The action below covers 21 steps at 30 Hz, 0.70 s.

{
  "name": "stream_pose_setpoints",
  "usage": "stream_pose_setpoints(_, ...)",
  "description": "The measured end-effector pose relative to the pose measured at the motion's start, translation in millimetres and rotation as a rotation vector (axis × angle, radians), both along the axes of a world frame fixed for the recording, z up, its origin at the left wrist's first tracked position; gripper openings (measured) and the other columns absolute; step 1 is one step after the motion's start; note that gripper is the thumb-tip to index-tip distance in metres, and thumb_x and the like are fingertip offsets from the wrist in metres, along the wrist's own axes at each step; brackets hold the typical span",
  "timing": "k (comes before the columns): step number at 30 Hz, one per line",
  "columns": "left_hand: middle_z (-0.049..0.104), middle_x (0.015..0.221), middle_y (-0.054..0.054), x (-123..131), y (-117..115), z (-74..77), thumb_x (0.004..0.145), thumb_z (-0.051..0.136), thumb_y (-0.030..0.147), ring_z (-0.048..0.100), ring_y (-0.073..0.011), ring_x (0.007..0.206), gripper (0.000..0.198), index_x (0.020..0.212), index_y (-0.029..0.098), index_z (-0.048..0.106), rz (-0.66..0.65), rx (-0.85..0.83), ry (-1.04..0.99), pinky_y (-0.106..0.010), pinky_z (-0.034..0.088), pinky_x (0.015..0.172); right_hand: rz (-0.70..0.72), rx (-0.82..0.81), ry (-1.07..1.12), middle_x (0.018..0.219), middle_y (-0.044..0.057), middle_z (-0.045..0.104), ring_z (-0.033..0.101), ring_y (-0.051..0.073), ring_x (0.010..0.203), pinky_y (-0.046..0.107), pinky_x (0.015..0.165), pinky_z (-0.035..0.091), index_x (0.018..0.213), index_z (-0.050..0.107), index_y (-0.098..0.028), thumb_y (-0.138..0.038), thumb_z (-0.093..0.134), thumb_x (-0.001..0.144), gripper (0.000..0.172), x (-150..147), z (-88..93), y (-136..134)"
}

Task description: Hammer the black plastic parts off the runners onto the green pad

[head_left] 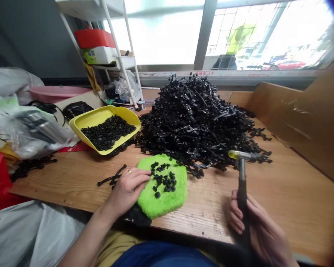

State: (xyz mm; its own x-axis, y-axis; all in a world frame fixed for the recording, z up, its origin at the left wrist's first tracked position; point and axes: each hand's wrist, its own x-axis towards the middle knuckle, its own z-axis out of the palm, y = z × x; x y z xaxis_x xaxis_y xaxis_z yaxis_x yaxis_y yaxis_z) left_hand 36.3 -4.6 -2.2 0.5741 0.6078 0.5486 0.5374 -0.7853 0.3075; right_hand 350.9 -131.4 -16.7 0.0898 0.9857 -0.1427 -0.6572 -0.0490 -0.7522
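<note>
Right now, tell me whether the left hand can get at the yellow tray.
Probably yes: the tray is open-topped, with only low black strips lying between it and the left hand.

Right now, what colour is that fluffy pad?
The fluffy pad is bright green, best in the head view.

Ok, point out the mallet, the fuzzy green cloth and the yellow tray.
Mallet (242, 184), head view: upper black handle.
Fuzzy green cloth (164, 206), head view: bare near side.
Yellow tray (92, 119), head view: inner far wall.
</note>
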Motion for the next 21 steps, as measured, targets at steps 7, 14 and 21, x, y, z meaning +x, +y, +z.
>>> stream_pose_setpoints(7, 0.066, 0.106, -0.005, -21.2, -18.6, -2.1, 0.073, 0.056, 0.000, 0.058, -0.0191, 0.096, 0.036, 0.101, 0.023, 0.063, -0.133, -0.006, -0.042, -0.036, 0.045, 0.085, -0.011, -0.018, -0.005, 0.065, 0.000, 0.041, 0.038, 0.010, 0.049, 0.019, 0.042, 0.036, 0.095, 0.053, -0.020, -0.030, 0.053, 0.084, 0.015, -2.3, 1.9, 0.6)
stream_pose_setpoints(14, 0.065, 0.097, -0.005, -8.1, -22.2, -3.9, 0.078, 0.057, 0.019, 0.061, -0.0178, 0.086, 0.018, 0.095, 0.020, 0.063, 0.279, -0.322, -0.491, -0.028, 0.048, 0.076, 0.035, 0.005, -0.005, 0.066, 0.000, 0.041, 0.039, 0.011, 0.050, 0.020, 0.042, 0.037, 0.096, 0.054, -0.021, -0.030, 0.051, 0.085, 0.015, 1.9, -3.6, 1.2)
stream_pose_setpoints(21, 0.065, 0.068, -0.002, 20.1, 26.8, 6.9, 0.071, 0.061, 0.039, 0.055, -0.0135, 0.057, 0.024, 0.080, 0.016, 0.066, 0.384, -0.557, -0.351, -0.022, 0.041, 0.052, 0.017, 0.007, 0.010, 0.066, 0.001, 0.041, 0.039, 0.011, 0.050, 0.020, 0.043, 0.036, 0.097, 0.053, -0.020, -0.028, 0.049, 0.086, 0.014, -1.0, 0.6, 0.4)
